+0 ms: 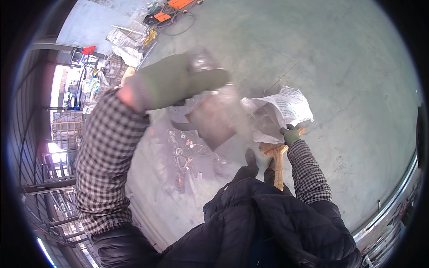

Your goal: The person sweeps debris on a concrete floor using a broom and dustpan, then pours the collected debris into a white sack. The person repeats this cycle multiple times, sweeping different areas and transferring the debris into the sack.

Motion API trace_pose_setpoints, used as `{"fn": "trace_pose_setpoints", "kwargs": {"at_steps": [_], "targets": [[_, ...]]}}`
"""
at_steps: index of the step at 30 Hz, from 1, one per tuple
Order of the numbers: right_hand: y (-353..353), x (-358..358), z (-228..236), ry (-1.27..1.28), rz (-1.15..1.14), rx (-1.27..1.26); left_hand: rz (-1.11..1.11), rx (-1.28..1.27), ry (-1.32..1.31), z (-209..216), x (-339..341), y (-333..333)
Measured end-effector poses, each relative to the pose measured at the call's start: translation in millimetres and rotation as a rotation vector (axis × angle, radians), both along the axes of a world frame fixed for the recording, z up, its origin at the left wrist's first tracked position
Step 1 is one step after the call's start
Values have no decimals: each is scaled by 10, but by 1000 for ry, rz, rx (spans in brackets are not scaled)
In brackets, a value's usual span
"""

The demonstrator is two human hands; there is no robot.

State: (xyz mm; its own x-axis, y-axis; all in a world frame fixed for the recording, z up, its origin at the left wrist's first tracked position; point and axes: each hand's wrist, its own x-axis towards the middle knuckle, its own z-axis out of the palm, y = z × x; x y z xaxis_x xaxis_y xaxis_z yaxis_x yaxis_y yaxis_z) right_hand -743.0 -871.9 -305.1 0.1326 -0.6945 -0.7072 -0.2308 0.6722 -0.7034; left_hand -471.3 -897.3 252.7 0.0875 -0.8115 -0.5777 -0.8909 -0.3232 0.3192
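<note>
My left hand (178, 80), in a green glove, is raised at the upper left and smeared by motion. Its fingers close round a shiny, greyish thing (202, 59), too blurred to name. Below that hand lies a flat, brownish square piece (213, 123), with a dark grey edge at its left and a dusty haze over it. Gloved in green too, my right hand (291, 135) grips the rim of a white woven sack (292, 105). The sack lies on its side, its mouth facing left. A yellow straw broom-like thing (279, 167) stands beside my legs, below the sack.
Small scraps and debris (181, 156) are scattered on the green floor left of my feet. An orange machine (178, 4) with a cable sits at the far top. Piled sacks and clutter (127, 47) line the left side. Metal lengths (393, 223) lie along the right edge.
</note>
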Motion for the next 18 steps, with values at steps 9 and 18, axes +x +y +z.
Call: {"fn": "trace_pose_setpoints", "kwargs": {"at_steps": [9,18], "targets": [[-19,-33,-119,-91,-175,68,198,-93,51,-15,2058,1542],[-57,161,496,121,-202,112,741,-232,347,-1791,2635,2953]]}}
